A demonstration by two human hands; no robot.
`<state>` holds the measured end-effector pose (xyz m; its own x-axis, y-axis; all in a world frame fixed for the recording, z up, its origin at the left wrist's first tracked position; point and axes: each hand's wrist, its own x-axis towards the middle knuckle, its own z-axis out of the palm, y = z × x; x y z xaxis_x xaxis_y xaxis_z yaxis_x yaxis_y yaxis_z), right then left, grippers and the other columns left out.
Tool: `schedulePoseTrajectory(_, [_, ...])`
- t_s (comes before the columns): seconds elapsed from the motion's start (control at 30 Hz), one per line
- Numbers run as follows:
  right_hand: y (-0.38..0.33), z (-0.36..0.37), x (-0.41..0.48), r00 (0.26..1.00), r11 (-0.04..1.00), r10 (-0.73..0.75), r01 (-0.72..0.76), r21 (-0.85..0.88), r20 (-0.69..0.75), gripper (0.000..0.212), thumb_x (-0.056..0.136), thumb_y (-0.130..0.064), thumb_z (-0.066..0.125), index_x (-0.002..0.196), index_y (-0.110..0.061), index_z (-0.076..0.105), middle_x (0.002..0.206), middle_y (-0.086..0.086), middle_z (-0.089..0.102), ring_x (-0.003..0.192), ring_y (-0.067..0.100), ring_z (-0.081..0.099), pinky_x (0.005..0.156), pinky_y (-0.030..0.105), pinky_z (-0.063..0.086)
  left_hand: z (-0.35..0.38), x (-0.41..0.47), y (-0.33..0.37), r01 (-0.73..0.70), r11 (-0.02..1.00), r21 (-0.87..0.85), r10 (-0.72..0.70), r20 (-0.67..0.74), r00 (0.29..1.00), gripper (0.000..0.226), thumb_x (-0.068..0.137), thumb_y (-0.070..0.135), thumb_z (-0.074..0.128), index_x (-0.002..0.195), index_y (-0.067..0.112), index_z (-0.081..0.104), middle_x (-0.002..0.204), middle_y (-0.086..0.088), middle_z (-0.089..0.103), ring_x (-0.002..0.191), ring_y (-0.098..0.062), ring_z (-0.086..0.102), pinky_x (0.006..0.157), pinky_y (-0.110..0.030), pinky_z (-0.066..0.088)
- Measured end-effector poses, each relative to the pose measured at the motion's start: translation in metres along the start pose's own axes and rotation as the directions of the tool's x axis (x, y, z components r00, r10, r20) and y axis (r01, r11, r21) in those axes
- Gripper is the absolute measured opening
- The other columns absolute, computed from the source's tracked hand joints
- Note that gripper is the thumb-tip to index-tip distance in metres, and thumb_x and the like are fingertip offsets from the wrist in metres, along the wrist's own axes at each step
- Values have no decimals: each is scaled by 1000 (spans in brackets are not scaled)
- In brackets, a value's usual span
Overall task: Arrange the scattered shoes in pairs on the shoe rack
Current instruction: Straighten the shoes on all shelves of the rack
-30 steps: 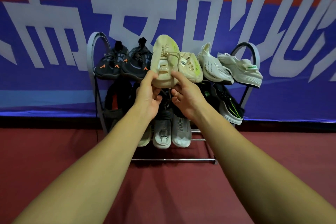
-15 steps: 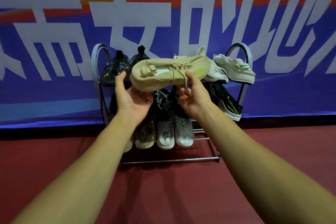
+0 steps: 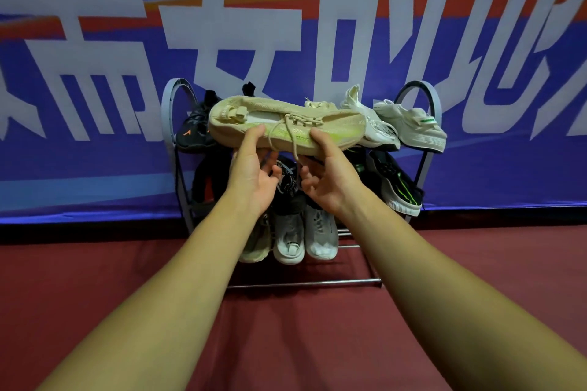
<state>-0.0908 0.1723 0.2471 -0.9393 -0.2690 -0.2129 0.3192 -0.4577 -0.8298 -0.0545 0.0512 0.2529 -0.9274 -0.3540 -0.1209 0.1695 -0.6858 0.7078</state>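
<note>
My left hand and right hand grip a beige lace-up sneaker, thumbs on its side, fingers curled beneath, I hold it sideways, toe to my right, before the shoe rack's top tier, white sneakers just beside its toe.

Beige shoe mostly hidden behind held shoe, middle-shelf shoes dim, possibly black, banner lettering cropped.

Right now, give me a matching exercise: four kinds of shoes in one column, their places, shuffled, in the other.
1 beige shoe
2 white shoes
3 grey shoes
4 black shoe with green stripes

A lowest level of the rack
B held by the left hand and right hand
C top level, right end
D middle level, right end

Pairs: 1-B, 2-C, 3-A, 4-D
</note>
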Motion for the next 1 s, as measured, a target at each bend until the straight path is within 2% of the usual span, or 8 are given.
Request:
schedulePoseTrajectory(0.13, [-6,-11,4,990,997,-76,77,3,-121,37,82,-46,75,104,-16,68,81,0,68,48,8,46,40,19,28,-1,2,4,-49,999,-7,49,-5,999,47,82,40,77,124,24,65,106,5,75,77,-7,63,55,-20,42])
schedulePoseTrajectory(0.23, [-10,-19,8,978,991,-107,119,60,-181,27,84,-43,70,92,-18,65,62,-4,59,41,8,42,36,18,27,-2,4,7,-59,998,-29,58,-32,998,37,80,45,78,110,24,69,100,5,75,74,-7,62,57,-20,42])
schedulePoseTrajectory(0.33, [-15,-23,8,973,992,-100,113,52,-206,25,84,-42,66,84,-18,59,52,-5,49,42,9,38,38,19,23,-2,4,10,-66,995,-72,63,-48,997,44,79,48,79,113,22,70,105,2,77,84,-11,69,72,-24,50])
schedulePoseTrajectory(0.43, [-18,-22,6,977,994,-83,95,55,-199,19,85,-34,63,86,-15,57,53,-3,54,42,8,39,38,18,22,0,4,12,-81,994,-78,78,-38,996,40,79,46,80,111,22,71,105,4,77,78,-8,70,63,-22,50])
schedulePoseTrajectory(0.53, [-20,-20,2,984,985,-78,100,138,-158,15,86,-28,61,90,-15,57,61,-4,56,43,6,40,37,16,20,7,5,7,-105,994,32,106,-38,994,27,81,37,80,102,25,68,103,6,73,80,-8,61,61,-22,42])
schedulePoseTrajectory(0.67, [-21,-16,-3,985,975,-104,128,182,-135,12,87,-25,61,93,-14,60,70,-3,60,46,5,42,40,15,22,13,3,-5,-102,977,188,100,18,995,28,84,41,76,108,32,65,105,7,72,87,-10,58,63,-24,38])
schedulePoseTrajectory(0.83, [-20,-8,-11,986,966,-138,155,208,-92,5,89,-14,62,93,-11,61,71,0,57,47,5,43,39,14,26,21,-1,-18,-23,934,355,22,7,1000,18,82,40,78,89,25,70,86,8,68,75,-8,55,57,-23,35])
schedulePoseTrajectory(1.0, [-13,-8,-14,990,972,-133,140,188,-47,12,89,-6,63,100,-10,60,72,0,60,52,5,47,41,14,30,21,2,-20,-84,898,433,61,68,996,12,82,36,77,82,26,70,70,13,64,66,-6,50,58,-25,32])
